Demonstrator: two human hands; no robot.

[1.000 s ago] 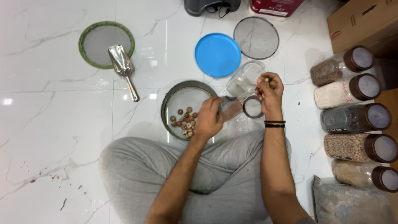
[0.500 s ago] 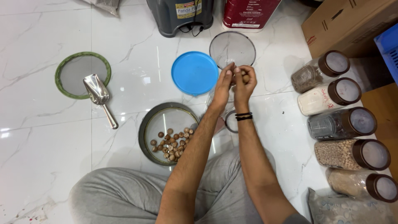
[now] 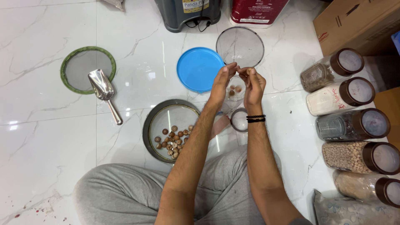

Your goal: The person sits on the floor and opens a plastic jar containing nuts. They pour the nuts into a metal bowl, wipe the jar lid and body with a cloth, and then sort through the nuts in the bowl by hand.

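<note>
Both hands are now meeting fingertip to fingertip above the clear jar (image 3: 234,93), where a second ago they were working lower down, at the rim of the grey-framed sieve (image 3: 155,125), with the jar tipped between them. The left hand (image 3: 221,83) is pinching something small against the right hand (image 3: 253,84), whose fingers are curled in to meet it; what sits between the fingertips is too small to make out, though it is probably one of the brown nuts (image 3: 173,139). A couple of nuts are already lying in the bottom of the jar, while most are still sitting in a heap on the sieve mesh. The jar's brown-rimmed lid (image 3: 239,120) is lying off beside it, so, judging by this, the picking-over is moving piece by piece from sieve to jar.
</note>
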